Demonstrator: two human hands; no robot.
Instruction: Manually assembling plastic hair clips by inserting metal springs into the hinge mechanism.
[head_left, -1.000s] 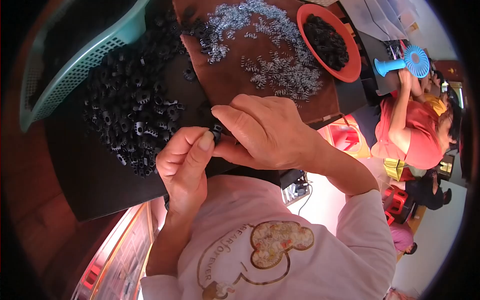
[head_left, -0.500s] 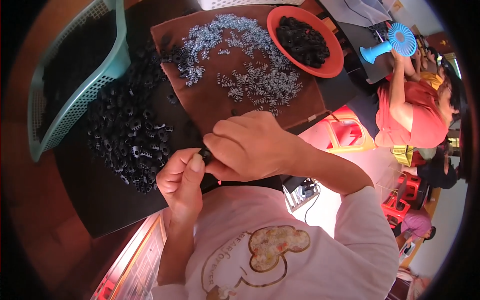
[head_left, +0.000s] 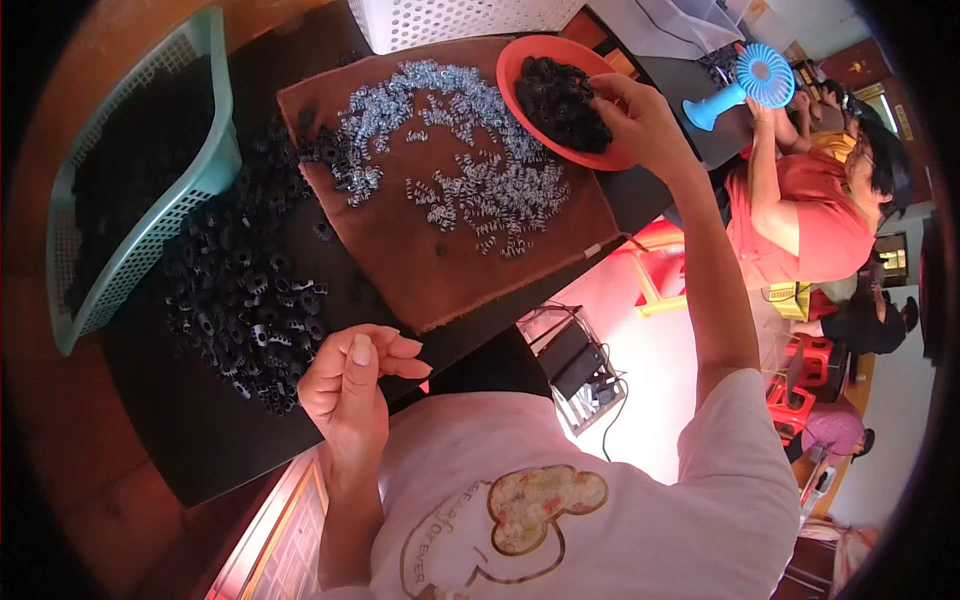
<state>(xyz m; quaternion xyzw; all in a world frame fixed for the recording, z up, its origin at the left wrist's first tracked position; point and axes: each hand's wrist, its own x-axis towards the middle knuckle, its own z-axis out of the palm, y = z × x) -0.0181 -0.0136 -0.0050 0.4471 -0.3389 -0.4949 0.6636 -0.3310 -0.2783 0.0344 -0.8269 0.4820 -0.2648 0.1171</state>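
Observation:
My left hand [head_left: 352, 392] hovers over the near edge of the dark table, beside a heap of small black ribbed parts [head_left: 245, 300]. Its fingers are curled toward the thumb and nothing shows in them. My right hand [head_left: 640, 118] reaches far out to a red bowl [head_left: 520, 62] filled with black parts [head_left: 560, 98]. Its fingertips rest on that pile, and whether they pinch a piece is hidden. A brown mat [head_left: 420, 255] between the hands carries several small silvery springs [head_left: 470, 180].
A teal mesh basket [head_left: 205, 150] with black parts stands at the left, a white perforated basket [head_left: 450, 18] at the far edge. A blue hand fan [head_left: 750, 80] and a seated person in an orange top [head_left: 800, 220] are to the right. Red stools stand on the floor.
Both hands were pressed together on a black part near my chest. They have since separated: the right hand went out to the red bowl and the left stayed near the table edge.

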